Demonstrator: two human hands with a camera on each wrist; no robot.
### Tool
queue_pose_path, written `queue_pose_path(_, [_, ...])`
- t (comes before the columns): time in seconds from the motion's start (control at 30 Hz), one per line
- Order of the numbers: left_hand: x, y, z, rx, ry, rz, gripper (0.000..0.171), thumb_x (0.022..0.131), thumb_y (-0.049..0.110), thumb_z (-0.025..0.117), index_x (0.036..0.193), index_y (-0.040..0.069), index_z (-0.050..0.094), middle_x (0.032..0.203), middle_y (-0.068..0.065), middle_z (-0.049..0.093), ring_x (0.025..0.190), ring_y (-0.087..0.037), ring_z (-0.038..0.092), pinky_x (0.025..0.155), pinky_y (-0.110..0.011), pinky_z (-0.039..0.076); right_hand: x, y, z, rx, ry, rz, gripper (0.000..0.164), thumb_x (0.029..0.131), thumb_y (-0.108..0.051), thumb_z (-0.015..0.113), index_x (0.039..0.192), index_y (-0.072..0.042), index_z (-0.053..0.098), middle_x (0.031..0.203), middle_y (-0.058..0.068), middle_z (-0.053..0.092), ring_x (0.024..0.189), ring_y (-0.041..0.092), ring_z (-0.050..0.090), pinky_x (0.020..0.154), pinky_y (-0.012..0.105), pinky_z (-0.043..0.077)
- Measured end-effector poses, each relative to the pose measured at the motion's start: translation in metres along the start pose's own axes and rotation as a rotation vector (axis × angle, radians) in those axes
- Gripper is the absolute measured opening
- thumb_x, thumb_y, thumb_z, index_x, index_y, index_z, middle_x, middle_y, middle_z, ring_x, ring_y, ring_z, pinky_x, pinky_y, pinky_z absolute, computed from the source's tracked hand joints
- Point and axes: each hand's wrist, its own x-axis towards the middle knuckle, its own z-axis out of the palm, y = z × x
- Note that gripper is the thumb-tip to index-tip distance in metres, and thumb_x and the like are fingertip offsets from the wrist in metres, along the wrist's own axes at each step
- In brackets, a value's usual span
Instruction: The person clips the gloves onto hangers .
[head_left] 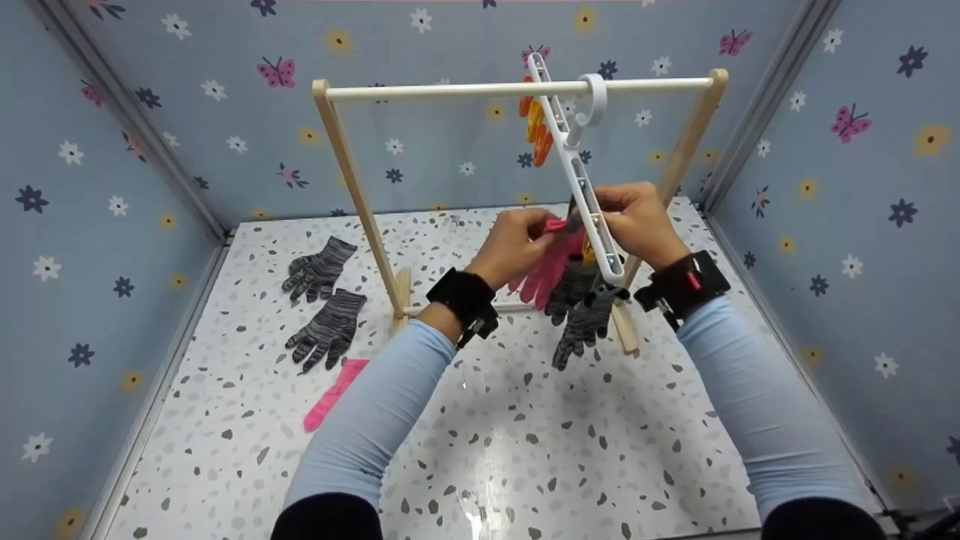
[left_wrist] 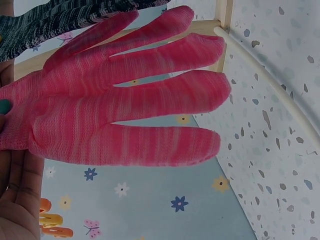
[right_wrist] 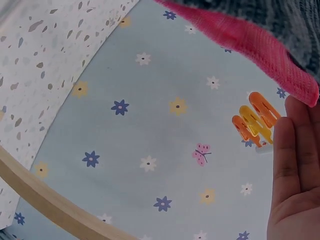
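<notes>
A pink knit glove (left_wrist: 125,105) hangs fingers down, and my left hand (head_left: 514,244) pinches its cuff beside the white clip hanger (head_left: 574,165). At the hanger's other side my right hand (head_left: 637,221) curls its fingers around a dark clip (head_left: 574,217) close by that cuff; its fingertips are partly hidden behind the bar. In the left wrist view a dark green tip (left_wrist: 4,106) shows on the cuff. Grey-black knit gloves (head_left: 589,322) hang from clips at the hanger's near end. Orange and yellow clips (head_left: 536,127) hang at its far end.
The hanger's hook (head_left: 596,97) sits over the white rail (head_left: 465,90) of a wooden rack (head_left: 356,187). Two grey-black gloves (head_left: 326,330) and a pink glove (head_left: 334,394), partly covered by my left sleeve, lie on the speckled table (head_left: 465,450). Flowered walls enclose it.
</notes>
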Motion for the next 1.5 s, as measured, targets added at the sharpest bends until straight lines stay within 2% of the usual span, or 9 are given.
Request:
queue_pose_path(0.13, [0.001,-0.001,0.0,0.001,0.0,0.002,0.019,0.1,-0.001,0.066,0.113,-0.004,0.079,0.1,-0.019,0.08,0.089,-0.028,0.071,0.081,-0.028,0.055,-0.001,-0.001,-0.001,-0.022,-0.022,0.0,0.016,0.089,0.005,0.083,0.104,0.011,0.081,0.094,0.019,0.083,0.081,0.006,0.078,0.077,0.02,0.062])
queue_pose_path(0.3, [0.001,-0.003,0.0,-0.002,0.002,-0.007,0.018,0.1,0.0,0.067,0.113,-0.004,0.079,0.101,-0.02,0.08,0.091,-0.029,0.072,0.084,-0.031,0.057,-0.001,-0.003,-0.002,-0.048,-0.053,-0.008,0.018,0.09,0.003,0.083,0.107,0.011,0.081,0.099,0.027,0.08,0.087,0.011,0.08,0.084,0.022,0.062])
queue_pose_path(0.47, [0.001,-0.005,0.0,-0.012,-0.003,-0.004,0.015,0.103,0.002,0.068,0.111,-0.004,0.078,0.1,-0.02,0.08,0.09,-0.031,0.074,0.084,-0.034,0.059,-0.001,-0.004,-0.004,-0.095,-0.06,-0.005,0.019,0.09,0.004,0.083,0.108,0.008,0.082,0.105,0.026,0.081,0.092,0.006,0.078,0.088,0.021,0.06])
queue_pose_path(0.7, [0.0,-0.005,0.001,-0.021,-0.016,0.006,0.015,0.104,0.004,0.069,0.112,-0.005,0.079,0.102,-0.02,0.081,0.092,-0.032,0.076,0.087,-0.035,0.061,-0.001,-0.004,-0.007,-0.107,-0.055,0.014,0.025,0.089,0.005,0.084,0.113,0.01,0.08,0.111,0.03,0.079,0.092,-0.001,0.076,0.087,0.017,0.06])
queue_pose_path(1.07, [0.002,-0.006,0.003,-0.03,-0.021,-0.007,0.016,0.103,0.004,0.069,0.113,-0.003,0.079,0.102,-0.019,0.081,0.092,-0.032,0.076,0.087,-0.035,0.061,-0.006,-0.01,-0.018,-0.149,-0.069,0.023,0.033,0.095,0.009,0.074,0.128,0.01,0.074,0.122,0.03,0.077,0.094,-0.009,0.071,0.094,0.013,0.056])
queue_pose_path(1.23, [0.001,-0.005,0.003,-0.03,-0.021,-0.01,0.017,0.104,0.006,0.07,0.115,-0.003,0.079,0.106,-0.019,0.081,0.095,-0.032,0.076,0.09,-0.035,0.062,-0.009,-0.024,-0.022,-0.199,-0.017,-0.001,0.03,0.101,0.001,0.072,0.131,0.006,0.075,0.123,0.027,0.078,0.095,-0.007,0.07,0.09,0.013,0.056])
queue_pose_path(1.4, [0.002,-0.006,0.004,-0.034,-0.021,-0.002,0.019,0.105,0.008,0.07,0.118,-0.003,0.079,0.109,-0.019,0.081,0.099,-0.032,0.077,0.091,-0.034,0.063,-0.013,-0.043,-0.022,-0.251,0.026,0.025,0.031,0.104,-0.007,0.071,0.133,0.003,0.074,0.124,0.024,0.078,0.092,-0.007,0.07,0.084,0.011,0.056])
queue_pose_path(1.5, [0.003,-0.007,0.006,-0.045,-0.025,0.007,0.019,0.105,0.009,0.07,0.118,-0.003,0.078,0.11,-0.019,0.081,0.099,-0.032,0.077,0.091,-0.035,0.064,-0.016,-0.053,-0.018,-0.296,0.036,0.036,0.033,0.105,-0.012,0.071,0.134,0.001,0.074,0.128,0.022,0.078,0.093,0.008,0.076,0.081,0.009,0.055])
